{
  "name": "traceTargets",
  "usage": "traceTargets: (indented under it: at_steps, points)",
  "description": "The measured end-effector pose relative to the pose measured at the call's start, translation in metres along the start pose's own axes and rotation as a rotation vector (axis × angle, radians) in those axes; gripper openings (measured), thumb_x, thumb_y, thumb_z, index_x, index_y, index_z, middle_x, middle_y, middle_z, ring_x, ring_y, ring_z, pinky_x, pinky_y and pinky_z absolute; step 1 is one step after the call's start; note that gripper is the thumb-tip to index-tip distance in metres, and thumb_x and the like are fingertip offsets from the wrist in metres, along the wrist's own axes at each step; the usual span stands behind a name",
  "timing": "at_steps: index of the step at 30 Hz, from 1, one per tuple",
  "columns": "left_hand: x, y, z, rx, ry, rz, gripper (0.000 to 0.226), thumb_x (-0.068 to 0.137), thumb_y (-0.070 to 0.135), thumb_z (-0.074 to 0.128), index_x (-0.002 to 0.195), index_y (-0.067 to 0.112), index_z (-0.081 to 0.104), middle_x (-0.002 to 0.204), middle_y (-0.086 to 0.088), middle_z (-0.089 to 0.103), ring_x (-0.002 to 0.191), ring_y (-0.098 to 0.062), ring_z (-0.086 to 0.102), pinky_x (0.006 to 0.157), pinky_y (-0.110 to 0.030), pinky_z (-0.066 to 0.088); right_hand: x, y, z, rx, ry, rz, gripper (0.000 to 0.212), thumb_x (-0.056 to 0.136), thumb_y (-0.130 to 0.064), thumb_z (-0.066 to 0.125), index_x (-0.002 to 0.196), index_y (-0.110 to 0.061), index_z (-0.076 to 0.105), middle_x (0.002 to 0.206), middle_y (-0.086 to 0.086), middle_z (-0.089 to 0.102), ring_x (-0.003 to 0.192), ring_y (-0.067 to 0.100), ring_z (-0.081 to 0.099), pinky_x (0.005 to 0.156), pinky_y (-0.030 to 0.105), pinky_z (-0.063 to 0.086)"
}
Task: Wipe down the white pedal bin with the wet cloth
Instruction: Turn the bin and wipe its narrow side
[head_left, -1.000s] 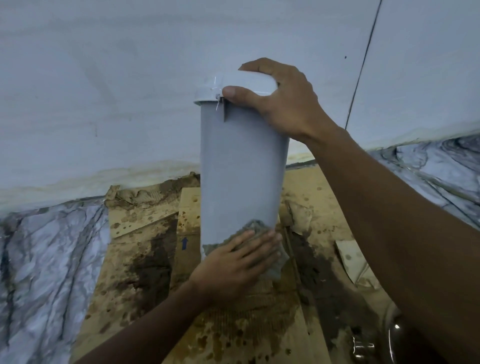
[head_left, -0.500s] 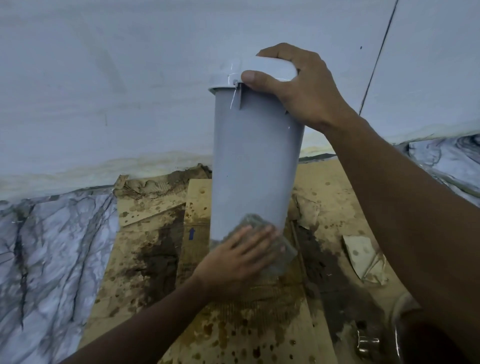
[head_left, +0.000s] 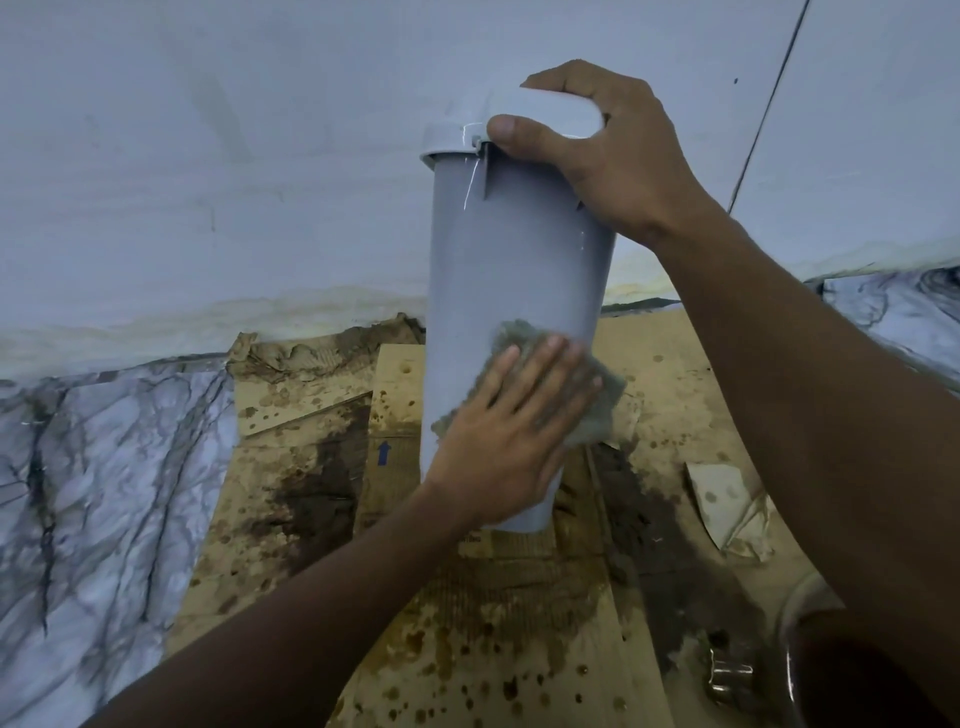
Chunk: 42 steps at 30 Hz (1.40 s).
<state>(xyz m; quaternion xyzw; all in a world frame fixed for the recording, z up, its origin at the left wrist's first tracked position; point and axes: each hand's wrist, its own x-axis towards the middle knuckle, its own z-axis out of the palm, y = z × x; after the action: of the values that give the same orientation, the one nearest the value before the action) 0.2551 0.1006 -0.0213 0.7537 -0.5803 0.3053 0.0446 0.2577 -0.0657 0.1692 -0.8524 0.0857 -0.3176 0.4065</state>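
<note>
Seen from the pedal bin (head_left: 498, 249), the 9 o'clock side is open, with bare bin wall above stained cardboard (head_left: 311, 457) and marble-patterned floor (head_left: 104, 467). The wall (head_left: 208, 156) closes 12 o'clock close behind. The right hand (head_left: 613, 156) grips the lid (head_left: 545, 114) at 1 o'clock and its forearm bars 3 to 5 o'clock. The left hand (head_left: 504, 441), flat on the cloth (head_left: 597, 405), fills 6 to 7 o'clock with its forearm, a torn cardboard scrap (head_left: 722, 499) lies at 4 o'clock, and a shiny-rimmed vessel (head_left: 788, 675) sits at 5 o'clock.

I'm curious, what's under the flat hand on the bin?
A cloth lies under the left hand, pressed flat against the bin. Its edges stick out past the fingers; its middle and the bin wall behind it are hidden.
</note>
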Motion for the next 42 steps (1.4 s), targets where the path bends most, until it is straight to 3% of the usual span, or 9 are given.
traceTargets:
  at_steps: [4,7,11,15,20,26,29,38,42]
  points:
    - [-0.053,0.013,0.017,0.015,-0.169,0.262,0.068,0.101,0.043,0.045,0.158,0.012,0.025,0.166,-0.014,0.012,0.155,-0.029,0.002,0.125,-0.046,-0.007,-0.001,0.001,-0.001,0.009,-0.006,-0.018,0.068,0.059,-0.089,0.066,0.105,-0.039,0.071,0.113,-0.025,0.068,0.11,0.001,0.062,0.097,0.045,0.053]
    - [-0.063,0.008,0.018,0.011,-0.164,0.27,0.064,0.103,0.043,0.036,0.158,0.013,0.023,0.166,-0.011,0.011,0.155,-0.026,0.001,0.126,-0.043,-0.004,-0.001,0.0,-0.001,0.006,-0.01,-0.027,0.071,0.059,-0.09,0.065,0.108,-0.039,0.071,0.115,-0.023,0.068,0.112,0.001,0.062,0.099,0.044,0.052]
    - [-0.032,-0.019,0.0,-0.013,-0.069,0.089,0.061,0.106,0.046,0.019,0.158,0.015,0.016,0.165,-0.012,0.0,0.155,-0.025,-0.006,0.125,-0.043,-0.004,-0.001,0.0,0.001,-0.008,-0.006,-0.045,0.068,0.063,-0.086,0.066,0.108,-0.036,0.071,0.114,-0.021,0.069,0.109,0.002,0.063,0.097,0.044,0.053]
    - [0.016,-0.055,-0.024,-0.151,0.139,-0.185,0.066,0.101,0.042,0.043,0.155,0.006,0.031,0.162,-0.025,0.019,0.153,-0.035,0.01,0.125,-0.052,0.005,0.0,0.002,0.002,0.015,-0.001,-0.06,0.081,0.056,-0.094,0.062,0.109,-0.034,0.072,0.113,-0.018,0.07,0.107,0.003,0.065,0.097,0.043,0.053]
    - [0.011,-0.048,-0.02,-0.286,0.255,-0.351,0.066,0.1,0.036,0.051,0.153,0.001,0.032,0.161,-0.029,0.019,0.153,-0.037,0.005,0.123,-0.058,0.012,0.0,0.002,0.005,0.003,-0.011,-0.076,0.089,0.055,-0.097,0.059,0.116,-0.035,0.07,0.121,-0.017,0.068,0.113,0.005,0.063,0.099,0.042,0.051]
    - [-0.08,-0.002,0.021,-0.256,0.059,-0.339,0.072,0.102,0.046,0.037,0.159,0.013,0.008,0.167,-0.016,-0.009,0.154,-0.037,-0.005,0.124,-0.055,0.005,-0.003,0.0,-0.001,0.002,-0.014,-0.034,0.068,0.063,-0.085,0.067,0.11,-0.037,0.072,0.114,-0.024,0.069,0.108,-0.002,0.063,0.1,0.04,0.052]
    - [-0.1,0.011,0.031,-0.261,0.017,-0.336,0.07,0.105,0.049,0.027,0.16,0.018,-0.001,0.167,-0.013,-0.011,0.154,-0.038,-0.003,0.124,-0.054,0.005,-0.002,0.0,0.0,0.006,0.0,-0.021,0.068,0.061,-0.087,0.068,0.109,-0.038,0.072,0.114,-0.024,0.069,0.109,-0.001,0.063,0.1,0.042,0.052]
    - [0.045,-0.04,-0.026,-0.493,0.351,-0.714,0.073,0.104,0.039,0.042,0.159,0.008,0.007,0.167,-0.015,0.004,0.155,-0.029,0.006,0.119,-0.054,0.027,0.0,0.001,0.002,0.061,0.018,-0.037,0.078,0.053,-0.092,0.066,0.105,-0.035,0.074,0.11,-0.02,0.072,0.107,0.003,0.066,0.096,0.044,0.054]
    - [0.082,-0.028,-0.035,-0.406,0.41,-0.874,0.071,0.105,0.042,0.038,0.158,0.002,0.014,0.165,-0.021,0.013,0.154,-0.035,0.011,0.12,-0.053,0.022,-0.001,0.0,0.005,0.019,0.019,-0.074,0.074,0.06,-0.09,0.064,0.105,-0.032,0.074,0.108,-0.017,0.072,0.105,0.003,0.066,0.094,0.044,0.053]
